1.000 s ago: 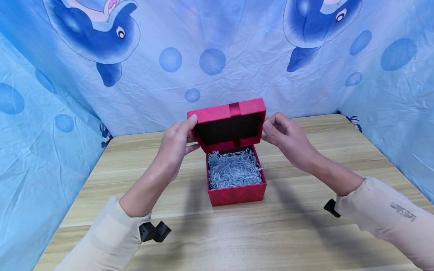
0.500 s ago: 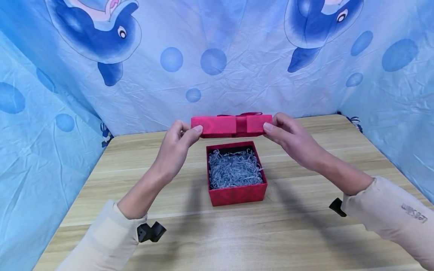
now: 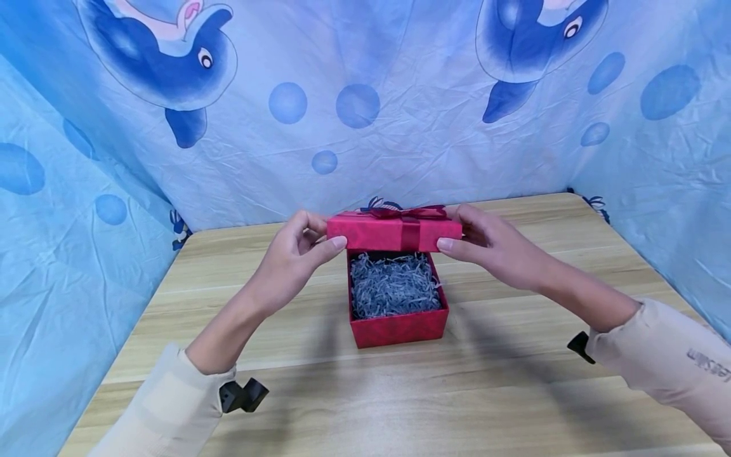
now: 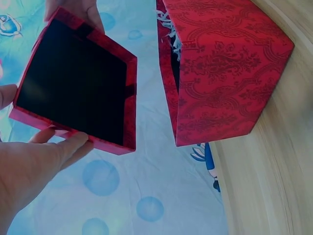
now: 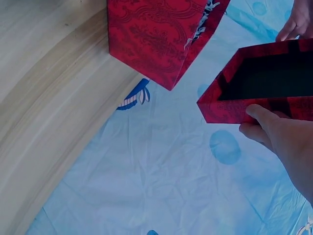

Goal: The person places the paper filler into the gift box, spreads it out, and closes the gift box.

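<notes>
A red box lid (image 3: 374, 231) with a dark red ribbon bow (image 3: 408, 212) is held level above the back of an uncovered red gift box (image 3: 400, 328). My left hand (image 3: 288, 260) grips the lid's left side, thumb on its front face. On the opposite side my right hand (image 3: 502, 247) holds it the same way. Both wrist views show the lid's black inside (image 4: 73, 81) and a gap between lid and box. Grey-blue shredded paper (image 3: 394, 285) fills the box. The patterned outer wall of the box (image 4: 225, 73) shows close up in the left wrist view.
The box stands on a light wood table (image 3: 377, 406). Behind the table and along both sides hangs a blue cloth (image 3: 400, 152) printed with dolphins and bubbles. A black wrist camera (image 3: 242, 395) juts from the left sleeve, another (image 3: 581, 347) from the right.
The lid was tipped up with its dark inside facing me; it has turned level, bow on top. Both hands then lowered it toward the box. The box has stayed in place.
</notes>
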{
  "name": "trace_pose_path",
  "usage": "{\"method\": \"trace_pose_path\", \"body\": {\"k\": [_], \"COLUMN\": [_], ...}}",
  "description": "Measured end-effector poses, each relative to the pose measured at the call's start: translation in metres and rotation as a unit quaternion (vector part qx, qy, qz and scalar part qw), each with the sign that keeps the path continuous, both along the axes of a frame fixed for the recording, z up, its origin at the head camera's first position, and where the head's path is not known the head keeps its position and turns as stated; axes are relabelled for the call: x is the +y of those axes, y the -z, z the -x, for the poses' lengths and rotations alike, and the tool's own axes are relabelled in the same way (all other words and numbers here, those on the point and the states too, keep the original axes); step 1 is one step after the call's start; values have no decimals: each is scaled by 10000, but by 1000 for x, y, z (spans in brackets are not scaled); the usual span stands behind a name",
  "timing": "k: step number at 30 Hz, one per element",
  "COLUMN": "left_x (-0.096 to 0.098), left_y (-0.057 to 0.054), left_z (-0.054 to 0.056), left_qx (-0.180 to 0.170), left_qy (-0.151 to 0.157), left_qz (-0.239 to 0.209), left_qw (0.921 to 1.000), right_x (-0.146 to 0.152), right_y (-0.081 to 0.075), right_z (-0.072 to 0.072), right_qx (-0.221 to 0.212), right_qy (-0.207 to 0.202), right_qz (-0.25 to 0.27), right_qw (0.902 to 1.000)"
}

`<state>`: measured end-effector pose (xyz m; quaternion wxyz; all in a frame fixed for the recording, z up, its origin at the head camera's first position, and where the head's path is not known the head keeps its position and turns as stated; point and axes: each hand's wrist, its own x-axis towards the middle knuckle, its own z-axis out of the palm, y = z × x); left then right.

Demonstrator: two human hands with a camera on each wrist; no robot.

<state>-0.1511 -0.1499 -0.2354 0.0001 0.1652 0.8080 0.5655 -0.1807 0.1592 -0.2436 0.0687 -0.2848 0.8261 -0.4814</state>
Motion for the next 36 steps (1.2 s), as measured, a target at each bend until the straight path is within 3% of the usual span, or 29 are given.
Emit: {"method": "trace_pose_path", "body": {"k": [17,23,36], "left_x": [-7,-8,-3], "left_y": [4,6,13], "left_z": [-4,-6,-11], "left_qx": [2,54,526], "left_qy": [622,580,328], "left_qz": [-264,-198,123], "left_qw": [9977,9981,9980], "right_x": [4,4,2], "right_y": [5,5,11], "right_z": [0,0,2], "right_qx": [818,1024,1554], "right_qy": [42,-26,-316], "right_qz": [-487,-716,-544], "right_qw": [9954,9922,9858]}}
